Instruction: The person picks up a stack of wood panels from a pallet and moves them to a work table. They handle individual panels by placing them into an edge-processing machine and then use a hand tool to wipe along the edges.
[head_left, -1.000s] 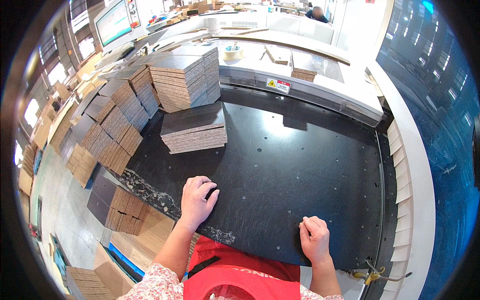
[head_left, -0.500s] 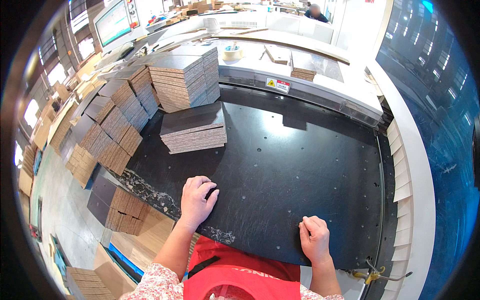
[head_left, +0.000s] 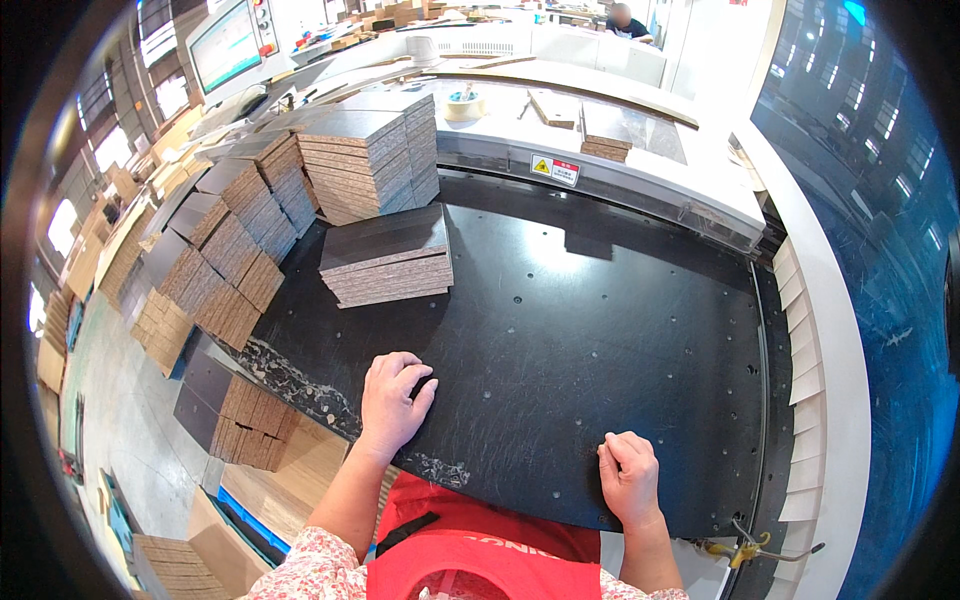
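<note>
My left hand rests on the black work table near its front edge. Its fingers are loosely bent, the thumb stands a little apart, and nothing shows in it. Further right, my right hand lies on the same table with its fingers curled into a loose fist; no object is visible in it. Beyond my left hand sits a short stack of dark-faced chipboard panels, which neither hand touches.
Taller chipboard stacks line the table's far left. A white machine ledge with a warning label runs along the back. At the front right corner is a yellow-handled air gun. A blue transparent panel stands at right.
Both my hands stay where they were, as do the panels. In the far background, a person has shifted slightly.
</note>
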